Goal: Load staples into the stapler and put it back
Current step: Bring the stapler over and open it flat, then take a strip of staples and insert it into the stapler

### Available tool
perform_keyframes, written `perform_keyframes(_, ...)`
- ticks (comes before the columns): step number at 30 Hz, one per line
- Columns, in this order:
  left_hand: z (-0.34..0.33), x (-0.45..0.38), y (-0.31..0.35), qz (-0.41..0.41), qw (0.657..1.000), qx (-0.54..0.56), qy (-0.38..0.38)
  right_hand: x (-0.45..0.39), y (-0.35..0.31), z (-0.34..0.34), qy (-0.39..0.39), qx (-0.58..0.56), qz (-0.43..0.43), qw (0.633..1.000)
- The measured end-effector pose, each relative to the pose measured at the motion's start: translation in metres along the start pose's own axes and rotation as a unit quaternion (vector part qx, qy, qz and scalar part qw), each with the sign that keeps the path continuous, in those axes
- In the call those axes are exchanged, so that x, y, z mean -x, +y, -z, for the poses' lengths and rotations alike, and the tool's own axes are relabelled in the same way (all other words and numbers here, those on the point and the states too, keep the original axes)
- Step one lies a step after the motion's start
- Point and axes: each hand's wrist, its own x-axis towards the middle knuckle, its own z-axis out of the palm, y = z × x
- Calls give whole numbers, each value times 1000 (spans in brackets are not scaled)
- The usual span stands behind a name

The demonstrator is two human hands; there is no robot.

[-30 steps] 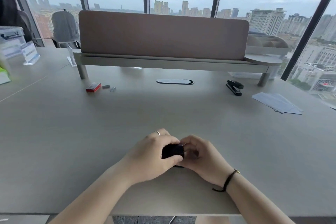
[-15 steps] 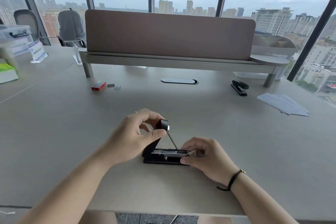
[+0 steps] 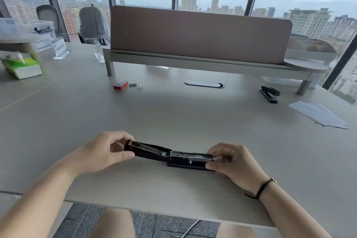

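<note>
Head view: near the desk (image 3: 173, 118) edge, a black stapler (image 3: 172, 155) lies swung fully open. Left hand (image 3: 104, 152) pinches the folded-back top end; right hand (image 3: 231, 162) grips the base and metal channel end. Farther back sit a red staple box (image 3: 120, 84) with two loose staple strips (image 3: 136, 86) just beside it, a second stapler (image 3: 269, 93) at right, and papers (image 3: 318, 115).

Stapler (image 3: 170, 155) lid now swung fully open
</note>
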Motion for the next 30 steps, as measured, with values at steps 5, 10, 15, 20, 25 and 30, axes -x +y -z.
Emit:
perform_keyframes(5,-8,-1,-9,11,998,-69,-2,1,-2,0,0,1,-3,1000)
perform_keyframes(10,-9,-2,-9,1,997,-72,-2,2,-2,0,0,-1,-10,1000)
perform_keyframes(15,-4,-4,-7,25,998,-56,-14,2,-3,0,-3,-8,-22,1000)
perform_keyframes(20,8,-21,8,37,998,0,-53,0,-7,3,-21,-32,-10,999)
perform_keyframes(25,11,-62,28,-11,993,109,47,-25,-22,2,19,-112,-13,993)
perform_keyframes(30,6,-128,9,59,973,66,215,-102,-41,-21,-18,-9,-37,999)
